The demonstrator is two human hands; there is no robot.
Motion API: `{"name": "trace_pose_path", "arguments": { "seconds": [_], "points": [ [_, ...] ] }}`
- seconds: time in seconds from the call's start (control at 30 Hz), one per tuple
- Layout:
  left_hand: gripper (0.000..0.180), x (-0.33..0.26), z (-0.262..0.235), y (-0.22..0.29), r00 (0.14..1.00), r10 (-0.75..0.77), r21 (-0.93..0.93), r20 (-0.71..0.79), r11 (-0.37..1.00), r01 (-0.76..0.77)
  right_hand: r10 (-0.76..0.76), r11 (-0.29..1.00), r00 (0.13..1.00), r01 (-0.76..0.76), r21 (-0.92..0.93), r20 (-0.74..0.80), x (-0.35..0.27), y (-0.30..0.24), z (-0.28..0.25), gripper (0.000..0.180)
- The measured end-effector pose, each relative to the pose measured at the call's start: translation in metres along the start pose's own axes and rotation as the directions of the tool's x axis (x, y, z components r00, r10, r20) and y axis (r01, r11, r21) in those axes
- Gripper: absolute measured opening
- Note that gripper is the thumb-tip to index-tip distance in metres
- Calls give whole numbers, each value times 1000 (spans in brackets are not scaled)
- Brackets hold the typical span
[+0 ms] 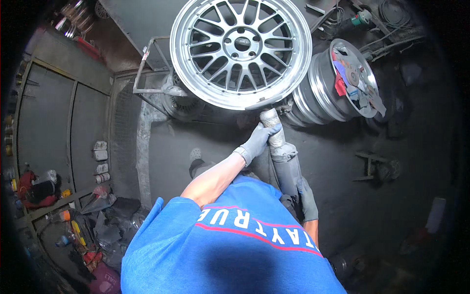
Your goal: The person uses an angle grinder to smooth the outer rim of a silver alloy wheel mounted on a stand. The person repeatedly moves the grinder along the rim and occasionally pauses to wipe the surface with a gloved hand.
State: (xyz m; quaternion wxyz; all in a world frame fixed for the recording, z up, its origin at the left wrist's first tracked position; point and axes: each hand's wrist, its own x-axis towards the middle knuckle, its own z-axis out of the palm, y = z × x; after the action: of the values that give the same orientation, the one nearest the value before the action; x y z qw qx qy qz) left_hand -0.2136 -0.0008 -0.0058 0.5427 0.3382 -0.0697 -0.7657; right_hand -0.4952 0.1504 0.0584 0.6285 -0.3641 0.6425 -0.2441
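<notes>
A long grey power grinder slants in front of my body, its front end wrapped in whitish material. My left hand, in a grey glove, is wrapped round this front part. Lower down, my gloved right hand grips the rear of the grey body from its right side. Just beyond the grinder's front end stands a silver multi-spoke car wheel rim with a bright polished lip. A small dark strip shows on the lip's near edge. Whether the grinder touches the rim I cannot tell.
A metal frame stands left of the rim. More wheel rims lie to the right, one topped with coloured discs and rags. Bags and clutter crowd the left side. A small stand sits on the floor at right.
</notes>
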Motion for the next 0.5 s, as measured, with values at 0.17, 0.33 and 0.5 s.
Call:
{"name": "trace_pose_path", "arguments": {
  "seconds": [0.17,0.33,0.5],
  "points": [
    [53,-20,-25,12,999,22,-7,-33,1000,-22,29,991,992,-44,123,122,9,7,17,73],
    [54,-45,-75,50,985,95,24,-142,995,-93,34,996,980,-50,73,195,36,38,61,76],
    [46,-61,-114,114,975,150,77,-163,987,-139,-14,999,970,2,50,242,46,23,140,81]
  ]
}}
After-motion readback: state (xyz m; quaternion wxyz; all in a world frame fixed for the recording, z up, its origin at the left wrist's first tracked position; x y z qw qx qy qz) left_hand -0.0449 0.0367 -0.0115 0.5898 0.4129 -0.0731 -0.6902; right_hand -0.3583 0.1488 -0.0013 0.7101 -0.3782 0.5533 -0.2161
